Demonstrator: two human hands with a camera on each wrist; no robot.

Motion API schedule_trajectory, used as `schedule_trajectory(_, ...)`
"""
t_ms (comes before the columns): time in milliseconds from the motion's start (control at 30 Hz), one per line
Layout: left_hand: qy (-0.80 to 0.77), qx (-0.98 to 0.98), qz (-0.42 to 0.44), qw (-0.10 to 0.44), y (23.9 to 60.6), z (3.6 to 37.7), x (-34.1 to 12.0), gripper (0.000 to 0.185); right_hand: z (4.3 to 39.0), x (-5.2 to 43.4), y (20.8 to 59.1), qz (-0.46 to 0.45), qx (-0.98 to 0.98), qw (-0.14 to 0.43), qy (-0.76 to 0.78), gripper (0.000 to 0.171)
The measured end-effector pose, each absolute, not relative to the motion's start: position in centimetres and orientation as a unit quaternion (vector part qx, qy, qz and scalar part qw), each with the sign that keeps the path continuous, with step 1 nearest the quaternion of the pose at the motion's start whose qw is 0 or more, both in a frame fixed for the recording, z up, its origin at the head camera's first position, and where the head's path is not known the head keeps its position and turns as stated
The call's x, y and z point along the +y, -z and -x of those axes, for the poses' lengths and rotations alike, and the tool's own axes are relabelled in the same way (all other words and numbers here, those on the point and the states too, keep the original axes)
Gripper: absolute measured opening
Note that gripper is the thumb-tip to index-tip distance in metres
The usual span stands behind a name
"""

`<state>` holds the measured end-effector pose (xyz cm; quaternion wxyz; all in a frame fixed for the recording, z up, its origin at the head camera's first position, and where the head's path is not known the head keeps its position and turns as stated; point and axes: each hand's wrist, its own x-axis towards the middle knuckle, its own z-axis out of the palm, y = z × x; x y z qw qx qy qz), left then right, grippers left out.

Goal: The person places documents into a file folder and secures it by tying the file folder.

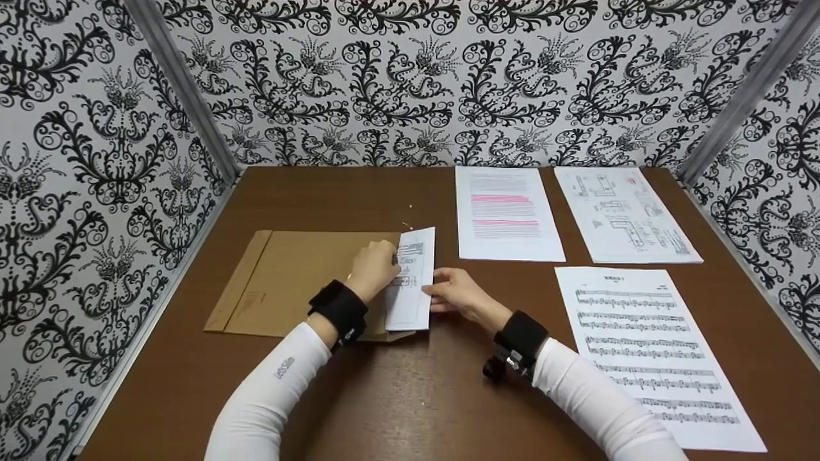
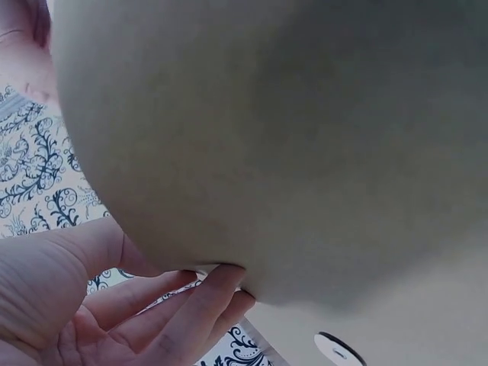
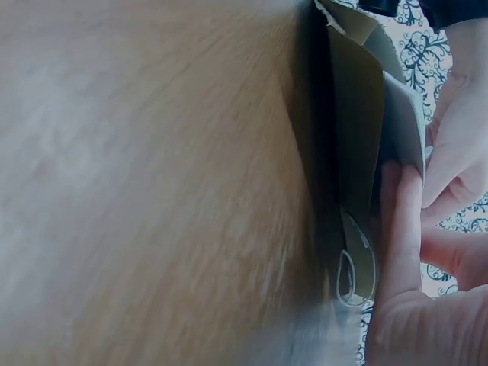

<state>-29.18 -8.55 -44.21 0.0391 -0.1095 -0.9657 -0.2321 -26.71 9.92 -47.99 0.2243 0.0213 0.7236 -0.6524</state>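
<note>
A brown paper envelope [image 1: 307, 275] lies flat on the table, its mouth towards the right. My left hand [image 1: 373, 269] pinches the upper layer at the mouth; the left wrist view shows that layer bulging up from the fingertips, with a white round button [image 2: 338, 351] on it. White papers with printed drawings [image 1: 418, 256] stick out of the mouth, their left part hidden inside. At their right edge my right hand [image 1: 462, 293] holds them, fingers underneath and thumb above. In the right wrist view the envelope's flap [image 3: 357, 114] lies below the papers and carries a string loop [image 3: 345, 276].
A text sheet with pink highlighting [image 1: 506, 214] and sheets of technical drawings [image 1: 624, 214] lie at the back right. Sheet music [image 1: 647, 346] lies at the right, partly under my right sleeve [image 1: 602, 397]. Patterned walls [image 1: 416, 83] bound the table [image 1: 320, 192].
</note>
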Motion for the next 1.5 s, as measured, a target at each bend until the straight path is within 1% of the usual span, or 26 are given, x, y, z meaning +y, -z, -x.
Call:
schedule_trajectory(200,0.233,-0.966,0.107,0.039,44.3,29.3,-8.6,0.007,26.9,9.7,48.5,-0.025,0.717,0.236,0.655,0.035)
schedule_trajectory(400,0.23,-0.967,0.102,0.035,44.3,29.2,-8.4,0.01,26.9,8.9,48.8,-0.009,0.709,0.245,0.661,0.033)
schedule_trajectory(600,0.231,-0.967,0.098,0.033,44.2,29.2,-8.4,0.021,27.1,8.0,48.9,-0.008,0.715,0.25,0.653,0.028)
schedule_trajectory(800,0.216,-0.969,0.108,0.049,44.1,29.1,-8.4,0.034,27.4,7.2,48.6,0.013,0.715,0.26,0.649,0.025)
schedule_trajectory(933,0.212,-0.97,0.108,0.045,44.1,29.1,-8.3,0.038,27.5,6.7,48.4,0.023,0.719,0.264,0.642,0.028)
schedule_trajectory(1033,0.21,-0.971,0.107,0.043,44.2,29.2,-8.3,0.037,27.7,6.3,48.5,0.022,0.723,0.263,0.638,0.039)
schedule_trajectory(1167,0.211,-0.97,0.111,0.047,44.2,29.2,-8.3,0.038,28.0,5.9,48.5,0.021,0.725,0.262,0.636,0.048)
schedule_trajectory(1300,0.218,-0.968,0.114,0.051,44.3,29.2,-8.4,0.038,28.1,5.4,48.6,0.022,0.729,0.257,0.634,0.046)
schedule_trajectory(1500,0.217,-0.969,0.107,0.052,44.2,29.2,-8.3,0.031,28.2,4.9,48.6,0.014,0.73,0.249,0.636,0.045)
